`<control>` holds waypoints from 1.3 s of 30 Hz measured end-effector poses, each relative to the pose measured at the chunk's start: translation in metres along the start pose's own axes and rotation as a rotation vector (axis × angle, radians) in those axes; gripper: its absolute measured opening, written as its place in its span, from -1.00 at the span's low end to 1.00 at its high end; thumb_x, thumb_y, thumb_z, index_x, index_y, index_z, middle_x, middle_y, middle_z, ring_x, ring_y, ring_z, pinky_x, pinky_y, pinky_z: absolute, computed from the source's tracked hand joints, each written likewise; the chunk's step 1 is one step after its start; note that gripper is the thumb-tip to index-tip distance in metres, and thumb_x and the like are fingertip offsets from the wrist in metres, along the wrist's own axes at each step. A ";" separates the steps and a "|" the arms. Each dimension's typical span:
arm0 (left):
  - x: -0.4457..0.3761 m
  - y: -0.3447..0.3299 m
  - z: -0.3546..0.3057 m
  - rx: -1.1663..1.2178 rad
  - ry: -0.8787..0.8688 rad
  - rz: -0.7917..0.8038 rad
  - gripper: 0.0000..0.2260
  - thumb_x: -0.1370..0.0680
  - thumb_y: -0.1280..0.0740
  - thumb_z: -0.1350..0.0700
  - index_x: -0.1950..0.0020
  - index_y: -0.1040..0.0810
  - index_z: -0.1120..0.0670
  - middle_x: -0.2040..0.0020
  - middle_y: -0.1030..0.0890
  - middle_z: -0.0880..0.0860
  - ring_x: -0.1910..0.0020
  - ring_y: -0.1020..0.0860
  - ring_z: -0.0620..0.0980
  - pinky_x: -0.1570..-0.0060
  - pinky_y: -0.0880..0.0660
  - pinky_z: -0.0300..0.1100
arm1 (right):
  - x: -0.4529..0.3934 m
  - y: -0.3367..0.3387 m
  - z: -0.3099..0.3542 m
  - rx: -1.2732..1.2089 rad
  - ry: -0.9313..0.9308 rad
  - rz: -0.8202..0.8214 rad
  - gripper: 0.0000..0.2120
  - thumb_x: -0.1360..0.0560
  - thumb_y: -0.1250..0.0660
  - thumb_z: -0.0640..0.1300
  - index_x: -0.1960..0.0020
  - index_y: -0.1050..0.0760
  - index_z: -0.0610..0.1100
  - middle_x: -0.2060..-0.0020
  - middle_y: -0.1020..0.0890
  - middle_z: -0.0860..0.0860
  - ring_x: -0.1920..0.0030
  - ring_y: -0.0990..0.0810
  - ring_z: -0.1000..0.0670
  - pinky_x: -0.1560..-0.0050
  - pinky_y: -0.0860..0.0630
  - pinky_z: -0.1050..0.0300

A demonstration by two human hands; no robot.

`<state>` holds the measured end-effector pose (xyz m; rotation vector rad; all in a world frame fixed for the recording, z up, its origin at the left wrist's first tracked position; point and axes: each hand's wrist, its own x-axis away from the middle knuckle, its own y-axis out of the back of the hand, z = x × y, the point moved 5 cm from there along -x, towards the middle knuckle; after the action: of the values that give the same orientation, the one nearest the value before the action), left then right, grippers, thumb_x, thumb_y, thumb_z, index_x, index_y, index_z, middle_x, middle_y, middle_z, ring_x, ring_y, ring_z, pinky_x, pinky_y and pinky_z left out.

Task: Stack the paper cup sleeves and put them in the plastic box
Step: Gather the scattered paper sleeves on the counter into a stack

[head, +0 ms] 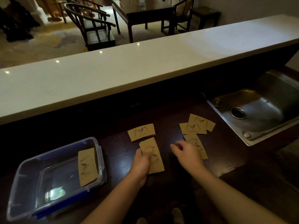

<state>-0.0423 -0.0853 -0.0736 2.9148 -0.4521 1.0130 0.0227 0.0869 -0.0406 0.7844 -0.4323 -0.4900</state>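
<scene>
Brown paper cup sleeves with a purple bird print lie flat on the dark counter. My left hand is shut on one sleeve, thumb on top of it. Just beyond it lies another sleeve. My right hand hovers with fingers apart and nothing in it, partly over a sleeve that lies lengthwise. Two overlapping sleeves lie farther back on the right. The clear plastic box with blue clips stands at the left, and one sleeve leans inside against its right wall.
A steel sink is set into the counter at the right. A raised white bar top runs across behind the work surface. Dark wooden chairs and a table stand in the room beyond.
</scene>
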 end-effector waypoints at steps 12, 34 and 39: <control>0.001 -0.014 0.001 -0.028 0.010 -0.026 -0.79 -0.62 -0.15 0.16 -0.24 -0.42 0.04 -0.01 -0.66 0.05 0.07 -0.65 0.03 0.31 -0.54 -0.12 | -0.018 0.031 -0.070 0.305 -0.365 -0.014 -0.39 -0.40 -0.43 0.16 -0.28 -0.39 -0.18 -0.22 -0.44 -0.19 -0.23 -0.39 -0.20 -0.13 -0.43 -0.06; 0.009 -0.024 -0.008 0.033 0.009 -0.028 -0.77 -0.61 -0.14 0.20 -0.25 -0.42 0.12 -0.03 -0.64 0.12 0.08 -0.62 0.04 0.17 -0.57 -0.10 | 0.006 -0.038 0.009 -0.347 -0.109 0.248 -0.72 -0.34 -0.50 0.10 0.17 -0.49 -0.04 0.26 -0.67 -0.07 0.21 -0.67 -0.11 0.15 -0.62 -0.15; 0.008 -0.018 -0.003 -0.023 0.015 -0.043 -0.75 -0.60 -0.13 0.24 -0.26 -0.42 0.12 -0.01 -0.64 0.11 0.08 -0.62 0.05 0.22 -0.55 -0.12 | 0.005 -0.039 0.010 -0.275 -0.044 0.315 -0.66 -0.29 -0.44 0.26 0.21 -0.50 0.01 0.34 -0.62 0.02 0.31 -0.60 0.05 0.27 -0.56 0.01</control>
<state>-0.0334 -0.0695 -0.0649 2.8814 -0.3958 1.0172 0.0120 0.0548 -0.0623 0.4300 -0.5071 -0.2650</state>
